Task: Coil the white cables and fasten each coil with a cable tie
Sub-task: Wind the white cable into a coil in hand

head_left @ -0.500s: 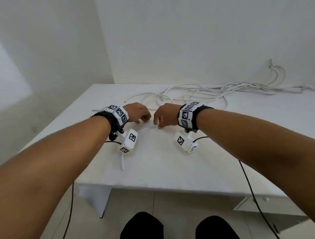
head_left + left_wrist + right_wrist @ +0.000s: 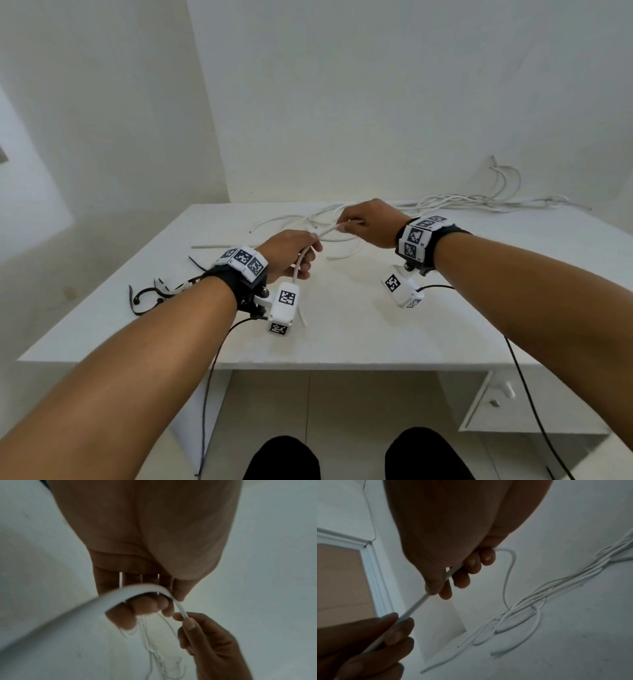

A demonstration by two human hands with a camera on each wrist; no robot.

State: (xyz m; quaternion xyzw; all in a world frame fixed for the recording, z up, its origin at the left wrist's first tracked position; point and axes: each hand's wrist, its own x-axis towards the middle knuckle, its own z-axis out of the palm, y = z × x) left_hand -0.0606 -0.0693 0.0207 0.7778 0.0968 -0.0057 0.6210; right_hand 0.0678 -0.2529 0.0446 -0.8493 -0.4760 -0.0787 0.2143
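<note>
White table [image 2: 342,335], cables [image 2: 455,202], white walls [image 2: 376,102].

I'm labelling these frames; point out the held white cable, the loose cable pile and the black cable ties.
held white cable [image 2: 329,229], head view, stretch between both hands
loose cable pile [image 2: 518,616], right wrist view, crossing strands
black cable ties [image 2: 144,298], head view, curled strap

Two hands are seen above one desk [image 2: 359,329]: the left hand [image 2: 287,255] and the right hand [image 2: 371,222], each with one marker-covered wristband. One white cable [image 2: 327,231] is held between both hands. Further white cables [image 2: 455,202] are tangled at the back of the desk; their number cannot be told. Black cable ties [image 2: 144,298] are bunched at the left edge, uncounted. One drawer [image 2: 493,404] is visible below the desk.
</note>
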